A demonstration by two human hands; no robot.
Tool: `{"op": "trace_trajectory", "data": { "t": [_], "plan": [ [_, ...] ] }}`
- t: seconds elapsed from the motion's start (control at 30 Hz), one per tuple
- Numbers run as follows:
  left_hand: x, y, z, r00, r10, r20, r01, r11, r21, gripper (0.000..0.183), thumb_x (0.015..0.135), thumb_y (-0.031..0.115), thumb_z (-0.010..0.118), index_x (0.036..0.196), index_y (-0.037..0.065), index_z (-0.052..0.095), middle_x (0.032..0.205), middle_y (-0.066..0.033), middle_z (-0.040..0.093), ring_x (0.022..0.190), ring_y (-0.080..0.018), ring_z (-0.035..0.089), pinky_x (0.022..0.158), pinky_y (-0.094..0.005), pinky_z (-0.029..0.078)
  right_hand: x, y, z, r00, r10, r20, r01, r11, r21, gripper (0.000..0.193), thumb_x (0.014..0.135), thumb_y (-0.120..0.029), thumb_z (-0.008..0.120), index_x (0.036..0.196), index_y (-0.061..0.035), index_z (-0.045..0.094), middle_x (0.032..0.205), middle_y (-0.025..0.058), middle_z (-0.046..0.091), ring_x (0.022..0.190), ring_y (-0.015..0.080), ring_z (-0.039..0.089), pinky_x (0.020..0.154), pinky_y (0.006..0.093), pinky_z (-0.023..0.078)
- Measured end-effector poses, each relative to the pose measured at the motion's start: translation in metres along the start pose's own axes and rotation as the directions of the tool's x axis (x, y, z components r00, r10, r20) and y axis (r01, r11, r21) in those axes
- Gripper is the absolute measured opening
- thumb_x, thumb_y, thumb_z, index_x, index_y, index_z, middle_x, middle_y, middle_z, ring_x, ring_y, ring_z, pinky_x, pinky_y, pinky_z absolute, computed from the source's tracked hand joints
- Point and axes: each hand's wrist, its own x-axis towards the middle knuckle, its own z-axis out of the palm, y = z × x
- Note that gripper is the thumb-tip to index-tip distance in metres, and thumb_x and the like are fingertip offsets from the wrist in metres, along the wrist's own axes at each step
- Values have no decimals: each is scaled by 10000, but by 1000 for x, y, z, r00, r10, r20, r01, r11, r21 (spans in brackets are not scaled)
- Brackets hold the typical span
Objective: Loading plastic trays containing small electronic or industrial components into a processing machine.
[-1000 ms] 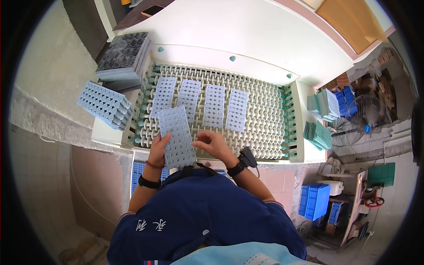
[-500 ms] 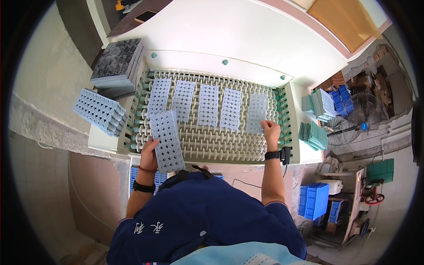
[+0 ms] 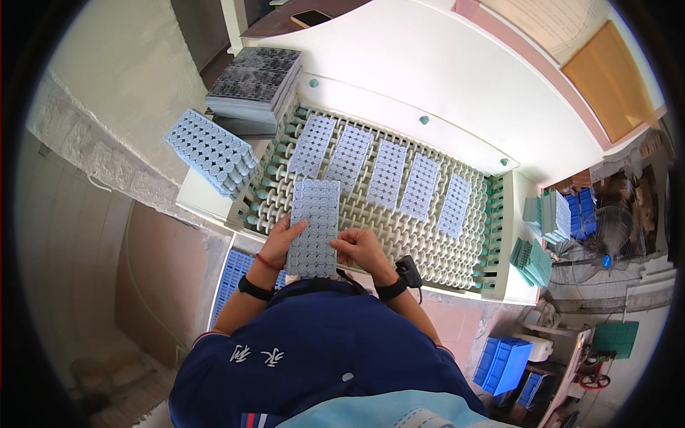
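Observation:
My left hand (image 3: 280, 241) grips the left edge of a pale blue-grey perforated panel (image 3: 315, 225), its thumb on the top face. The panel has scalloped edges and rows of round shapes with small dark gaps, and stands out in front of my body over the near edge of the roller bed. At its right edge, my right hand (image 3: 362, 251) pinches with thumb and forefinger. Whether this is one panel or a thin stack, I cannot tell. Several like panels (image 3: 387, 173) lie spaced in a slanting row on the white roller bed (image 3: 378, 239).
Left of the rollers are a stack of similar panels (image 3: 207, 151) and a taller stack of dark-topped sheets (image 3: 255, 80). Greenish panel stacks (image 3: 531, 262) stand on the right ledge. Beyond are a fan (image 3: 612, 239) and blue crates (image 3: 502, 364). A white cover (image 3: 442, 64) rises behind.
My right hand has left the rightmost panel on the rollers and come to the held panel's edge. The held panel is now more upright. The view has turned, shifting the bed rightward.

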Motion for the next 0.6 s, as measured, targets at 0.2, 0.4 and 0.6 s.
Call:
{"op": "trace_trajectory", "data": {
  "t": [0.2,0.4,0.6],
  "plan": [
    [-19,18,-29,999,36,-28,-42,967,-251,397,884,138,488,1236,-27,409,1142,-134,555,1001,-221,573,863,-341,468,1,18,-27,955,22,-297,57,966,254,143,831,-141,623,812,1,618,611,34,587,480,79,548,422,190,440],
    [-45,33,-53,994,104,-44,-113,948,-297,447,861,115,504,1250,-69,382,1160,-180,539,1037,-261,562,890,-363,459,25,29,-2,959,-7,-285,24,998,56,174,821,-156,634,802,16,615,607,34,593,499,92,576,449,203,458],
    [-43,42,-52,991,66,-112,-84,983,-162,429,866,139,558,1221,-55,415,1128,-142,560,1005,-223,567,864,-334,459,61,27,59,999,42,21,-41,999,-20,236,846,-194,603,844,42,621,676,76,622,566,125,615,470,228,483]
  ]
}}
